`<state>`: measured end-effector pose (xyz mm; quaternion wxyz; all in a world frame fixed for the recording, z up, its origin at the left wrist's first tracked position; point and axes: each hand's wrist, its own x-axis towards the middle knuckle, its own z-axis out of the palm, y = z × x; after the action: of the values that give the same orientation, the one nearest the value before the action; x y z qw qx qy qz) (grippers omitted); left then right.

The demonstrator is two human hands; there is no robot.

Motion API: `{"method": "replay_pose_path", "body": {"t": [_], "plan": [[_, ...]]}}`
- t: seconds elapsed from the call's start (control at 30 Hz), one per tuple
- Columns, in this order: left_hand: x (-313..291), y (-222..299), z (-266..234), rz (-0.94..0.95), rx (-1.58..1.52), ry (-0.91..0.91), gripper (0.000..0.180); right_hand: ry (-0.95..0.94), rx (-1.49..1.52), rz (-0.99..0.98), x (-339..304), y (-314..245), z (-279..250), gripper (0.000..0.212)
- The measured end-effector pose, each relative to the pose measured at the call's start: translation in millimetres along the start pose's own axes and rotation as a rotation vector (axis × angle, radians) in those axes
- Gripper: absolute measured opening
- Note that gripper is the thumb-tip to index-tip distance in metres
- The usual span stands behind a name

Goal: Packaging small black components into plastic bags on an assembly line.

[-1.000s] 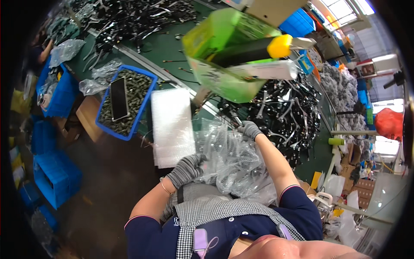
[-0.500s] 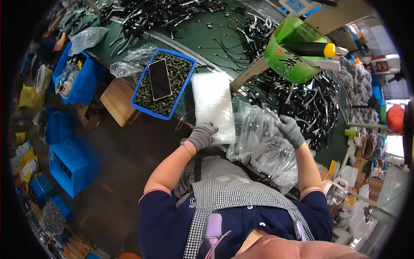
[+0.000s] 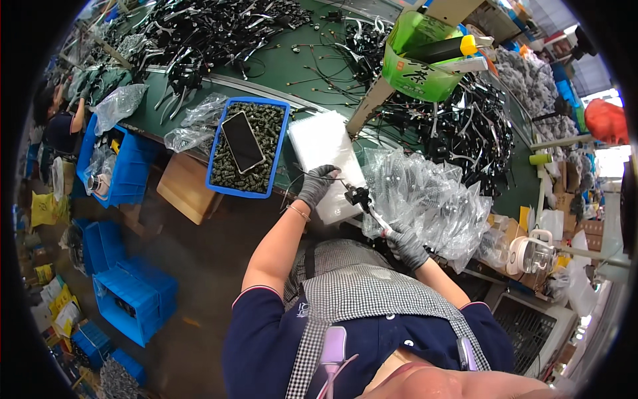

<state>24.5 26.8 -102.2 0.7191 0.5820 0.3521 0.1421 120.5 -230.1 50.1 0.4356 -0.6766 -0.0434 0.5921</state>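
Observation:
My right hand (image 3: pixel 408 246), in a dark grey glove, is closed around the silver end of a brake lever (image 3: pixel 359 197) with a black clamp. The lever lies over a stack of clear plastic bags (image 3: pixel 323 143). My left hand (image 3: pixel 318 185), gloved too, pinches the lever's thin black cable above the same stack. Right of the stack is a heap of crumpled clear plastic bags (image 3: pixel 425 199). To the left, a blue tray (image 3: pixel 211 174) full of small dark metal parts (image 3: pixel 264 120) has a phone (image 3: pixel 243 142) lying on top.
Piles of black and silver levers (image 3: pixel 219 33) cover the far green table (image 3: pixel 292 70), with another pile (image 3: pixel 465 133) on the right. A cut green container (image 3: pixel 415 76) stands on a post. Blue crates (image 3: pixel 136 299) and a cardboard box (image 3: pixel 186 186) are at left.
My right hand has moved down and left, bringing a brake lever over the bag stack. My left hand now pinches its cable. The bag stack has tilted as the view shifted.

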Motion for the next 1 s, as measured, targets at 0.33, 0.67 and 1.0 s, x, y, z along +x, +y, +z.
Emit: {"method": "replay_pose_path", "body": {"t": [0.33, 0.67, 1.0], "plan": [[-74, 94, -6, 0.619, 0.917, -0.068, 0.018, 0.175, -1.217, -0.448, 43, -5, 27, 0.031], [-118, 141, 82, 0.906, 0.440, -0.594, 0.023, -0.277, 0.861, -0.135, 7, 22, -1, 0.026], [-46, -17, 277, 0.368, 0.455, -0.964, 0.066, 0.734, -1.288, -0.205, -5, 58, -180, 0.026]]}}
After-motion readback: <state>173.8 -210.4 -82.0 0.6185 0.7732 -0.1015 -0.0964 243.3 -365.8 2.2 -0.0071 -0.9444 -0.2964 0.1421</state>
